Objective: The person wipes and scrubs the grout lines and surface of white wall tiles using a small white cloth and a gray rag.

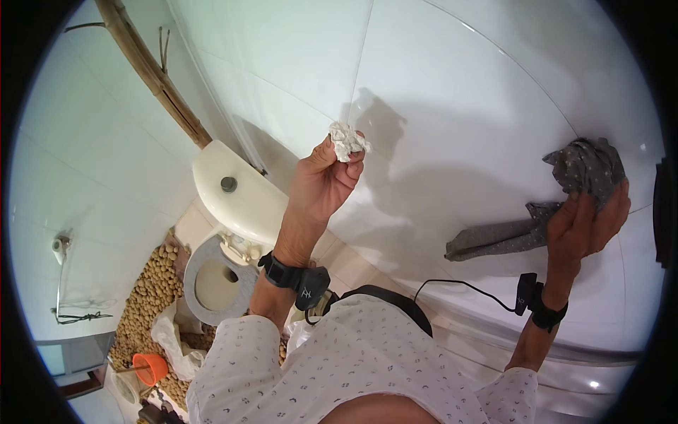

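Note:
Near the middle of the view, my left hand (331,175) pinches a crumpled wad of white paper (348,142) between thumb and fingers, raised in front of the glossy white tiled wall (450,69). On the right, my right hand (588,220) holds a bunched dark grey cloth with small light dots (585,164) against the same wall. A long folded part of that cloth hangs out to the left of the hand. Both wrists wear black straps with small devices, and a black cable runs to the right one.
Left of my left arm stand a cream toilet tank (238,196) and a toilet with a grey seat cover (198,297). Bamboo poles (153,74) rise behind the tank. Many round brownish objects (151,281), a white sack (169,339) and an orange container (150,369) lie at lower left.

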### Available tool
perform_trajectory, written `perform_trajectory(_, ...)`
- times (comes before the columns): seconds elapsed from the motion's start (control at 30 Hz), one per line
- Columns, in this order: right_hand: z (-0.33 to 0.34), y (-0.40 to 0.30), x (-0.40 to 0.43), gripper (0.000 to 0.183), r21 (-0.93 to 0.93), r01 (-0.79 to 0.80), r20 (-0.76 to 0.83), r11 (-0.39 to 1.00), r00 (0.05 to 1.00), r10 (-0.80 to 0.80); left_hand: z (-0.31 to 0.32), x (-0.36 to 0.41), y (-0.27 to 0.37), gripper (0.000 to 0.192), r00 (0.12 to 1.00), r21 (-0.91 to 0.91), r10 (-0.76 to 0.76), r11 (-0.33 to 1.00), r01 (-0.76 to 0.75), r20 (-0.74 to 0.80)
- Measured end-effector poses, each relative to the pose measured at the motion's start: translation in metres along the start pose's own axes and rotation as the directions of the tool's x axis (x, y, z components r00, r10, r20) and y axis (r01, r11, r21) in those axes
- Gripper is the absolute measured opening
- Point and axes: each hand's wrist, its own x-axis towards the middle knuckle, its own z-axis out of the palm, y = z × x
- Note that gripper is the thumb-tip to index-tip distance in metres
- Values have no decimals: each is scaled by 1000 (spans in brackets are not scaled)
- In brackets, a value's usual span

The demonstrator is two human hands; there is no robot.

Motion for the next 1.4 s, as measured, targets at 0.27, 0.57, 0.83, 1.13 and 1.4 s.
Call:
perform_trajectory(0.27,6,-22,4,22,-125,-228,40,966,971,234,9,-17,14,32,993,179,-37,982,56,-108)
perform_trajectory(0.57,62,-81,119,41,-82,-323,19,943,945,326,-4,-45,69,38,993,227,8,974,18,-114)
perform_trajectory(0.83,138,-193,168,41,383,108,245,918,946,-214,-37,-95,115,33,961,205,176,970,-133,-211)
perform_trajectory(1.13,147,-214,163,34,288,404,273,868,834,-479,-49,-105,148,25,950,191,201,969,-157,-238)
perform_trajectory(1.4,85,-63,283,34,61,32,18,998,999,-33,9,-32,133,22,998,305,-63,950,66,-20)
